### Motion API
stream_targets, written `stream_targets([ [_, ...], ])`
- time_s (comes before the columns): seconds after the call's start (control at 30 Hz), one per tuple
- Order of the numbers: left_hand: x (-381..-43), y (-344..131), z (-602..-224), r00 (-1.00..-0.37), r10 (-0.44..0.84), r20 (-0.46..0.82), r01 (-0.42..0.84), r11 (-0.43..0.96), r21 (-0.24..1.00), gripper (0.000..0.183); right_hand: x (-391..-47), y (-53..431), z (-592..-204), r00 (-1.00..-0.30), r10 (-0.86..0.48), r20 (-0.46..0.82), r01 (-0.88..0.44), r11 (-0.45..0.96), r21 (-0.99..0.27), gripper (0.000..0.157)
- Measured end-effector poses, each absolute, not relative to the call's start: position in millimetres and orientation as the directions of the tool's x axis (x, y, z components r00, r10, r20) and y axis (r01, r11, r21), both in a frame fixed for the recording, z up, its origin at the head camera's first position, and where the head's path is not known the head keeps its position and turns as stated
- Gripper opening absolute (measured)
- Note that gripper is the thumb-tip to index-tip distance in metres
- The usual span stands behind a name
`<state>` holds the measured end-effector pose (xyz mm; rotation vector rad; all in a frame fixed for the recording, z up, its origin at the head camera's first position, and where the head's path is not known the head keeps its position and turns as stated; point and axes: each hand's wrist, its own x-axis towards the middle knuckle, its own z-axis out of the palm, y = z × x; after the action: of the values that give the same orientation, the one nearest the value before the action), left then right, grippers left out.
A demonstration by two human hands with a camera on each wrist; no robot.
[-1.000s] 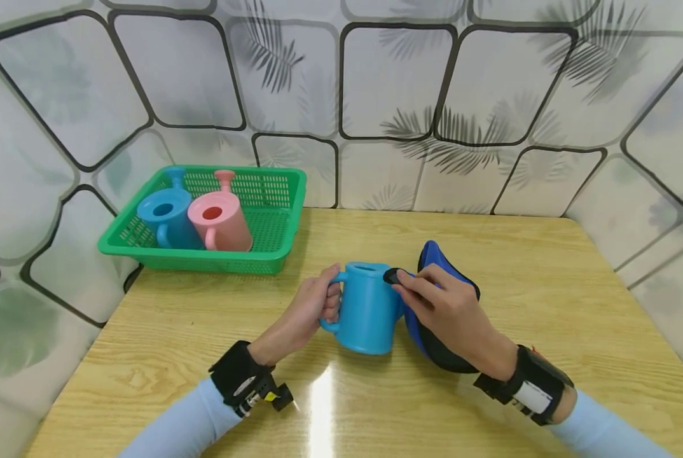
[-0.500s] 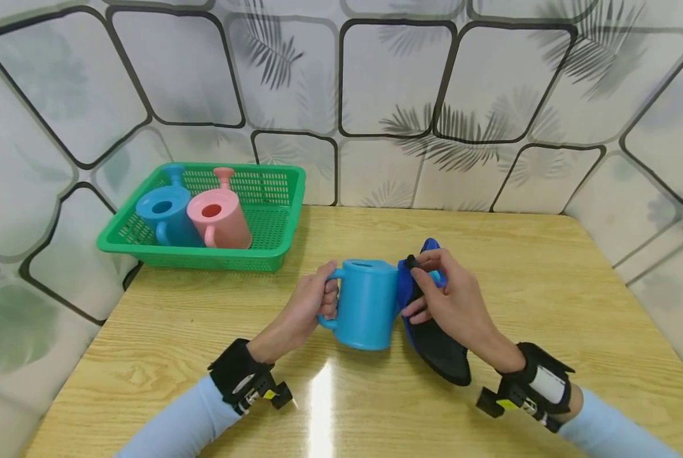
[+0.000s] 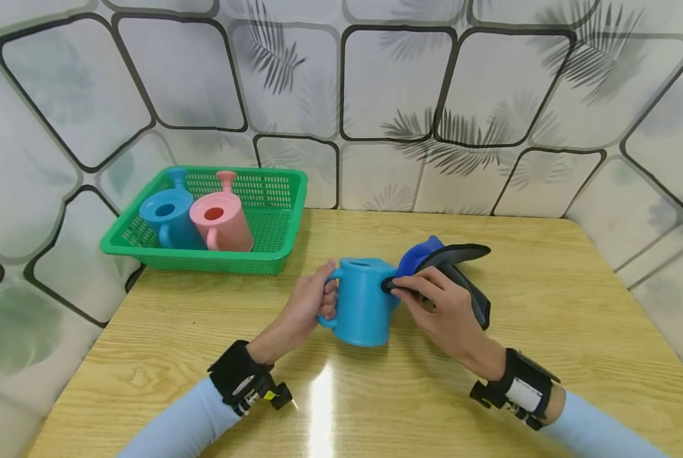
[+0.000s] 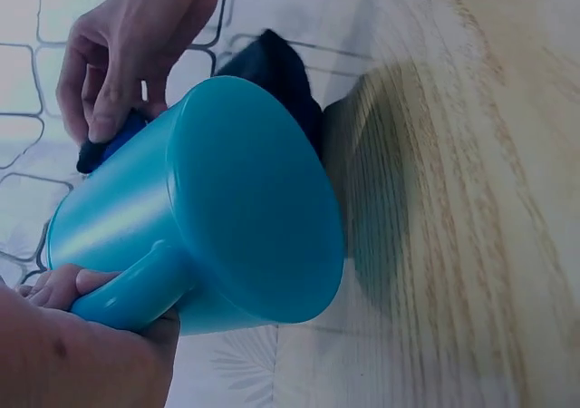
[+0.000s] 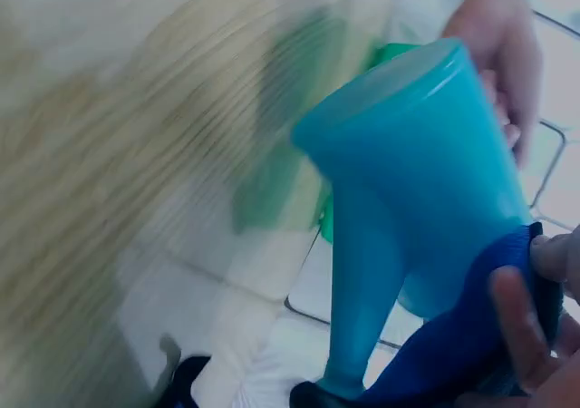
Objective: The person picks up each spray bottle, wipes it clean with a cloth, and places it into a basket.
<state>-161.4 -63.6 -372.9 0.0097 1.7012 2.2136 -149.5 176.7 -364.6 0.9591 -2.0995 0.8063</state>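
Observation:
My left hand (image 3: 313, 296) grips the handle of a blue watering can (image 3: 364, 305), fingers curled round it. The can is held over the wooden table, its base (image 4: 263, 208) facing the left wrist camera. Between thumb and fingers, my right hand (image 3: 447, 312) pinches the edge of a blue and black cloth (image 3: 466, 254) at the can's right side. In the right wrist view the blue part of the cloth (image 5: 453, 344) lies against the can and beside its spout (image 5: 362, 281). The spout's tip is partly covered by a dark part of the cloth.
At the back left stands a green basket (image 3: 215, 259) holding another blue watering can (image 3: 175, 226) and a pink one (image 3: 224, 222). A patterned wall (image 3: 399, 83) rises behind the table (image 3: 547, 286).
The right hand moved right along the cloth, then back left to the can's side. The cloth's lower flap has swung up and to the right. The left hand keeps its grip.

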Motion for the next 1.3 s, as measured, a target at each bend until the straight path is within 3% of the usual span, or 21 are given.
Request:
stream_targets([
  [0.07,-161,-63,-374,-0.937,0.283,-0.204,-0.27,-0.218,0.938,0.049,-151,176,-366,-0.476,-0.378,0.794,-0.802,0.556,-0.217,0.017],
  [0.37,-159,-58,-374,-0.932,0.312,-0.184,-0.259,-0.219,0.941,0.05,-150,173,-358,-0.477,-0.322,0.818,-0.77,0.601,-0.212,0.029],
  [0.53,-159,-57,-374,-0.934,0.308,-0.182,-0.251,-0.202,0.947,0.05,-147,171,-357,-0.455,-0.385,0.803,-0.789,0.593,-0.163,0.031],
  [0.67,-159,-57,-372,-0.937,0.29,-0.193,-0.256,-0.198,0.946,0.05,-143,171,-359,-0.426,-0.45,0.785,-0.81,0.576,-0.109,0.02],
  [0.83,-161,-57,-372,-0.943,0.263,-0.205,-0.266,-0.219,0.939,0.05,-138,168,-362,-0.388,-0.518,0.762,-0.824,0.566,-0.034,0.041],
  [1.03,-163,-61,-372,-0.948,0.227,-0.222,-0.284,-0.294,0.913,0.052,-129,163,-370,-0.308,-0.58,0.754,-0.855,0.517,0.048,0.035],
  [1.3,-165,-67,-372,-0.944,0.206,-0.257,-0.32,-0.394,0.861,0.051,-123,166,-375,-0.255,-0.629,0.735,-0.898,0.436,0.062,0.042],
])
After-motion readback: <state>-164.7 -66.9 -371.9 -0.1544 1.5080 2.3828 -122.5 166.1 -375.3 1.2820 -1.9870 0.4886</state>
